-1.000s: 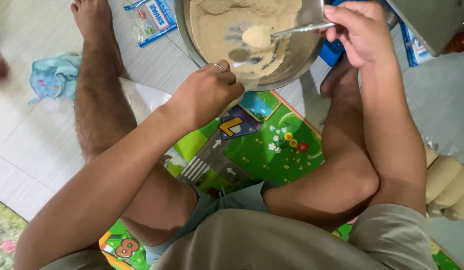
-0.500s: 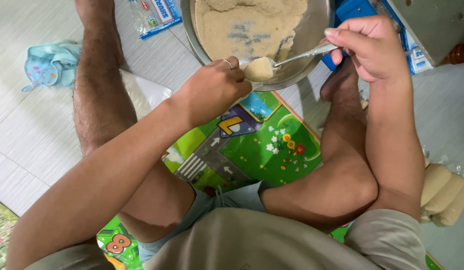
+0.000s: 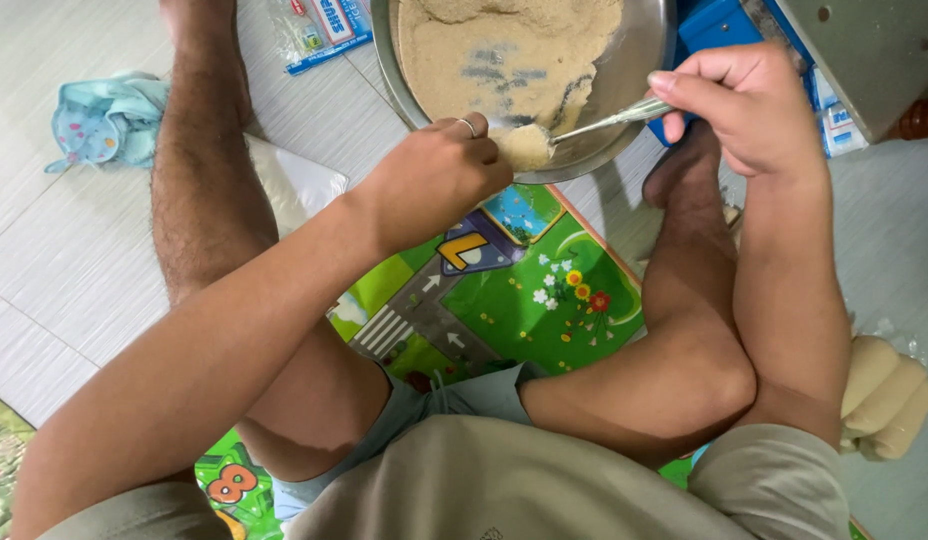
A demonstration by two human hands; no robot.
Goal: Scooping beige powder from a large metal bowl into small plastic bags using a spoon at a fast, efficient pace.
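A steel bowl (image 3: 646, 60) full of pale tan dough-like mixture (image 3: 504, 50) sits on the floor between my legs. My right hand (image 3: 749, 105) grips a metal spoon (image 3: 609, 122) whose tip carries a lump of the mixture (image 3: 524, 146) at the bowl's near rim. My left hand (image 3: 434, 180), with a ring on one finger, rests closed against the near rim, fingers touching that lump.
A colourful play mat (image 3: 514, 290) lies under me. A light blue cloth (image 3: 109, 120) lies at the left, a plastic packet (image 3: 324, 30) beyond my left leg, a blue box (image 3: 719, 25) behind the bowl, and a beige padded thing (image 3: 884, 395) at the right.
The spoon has carried its lump from the middle of the bowl down to the near rim, next to my left hand. The view has shifted slightly.
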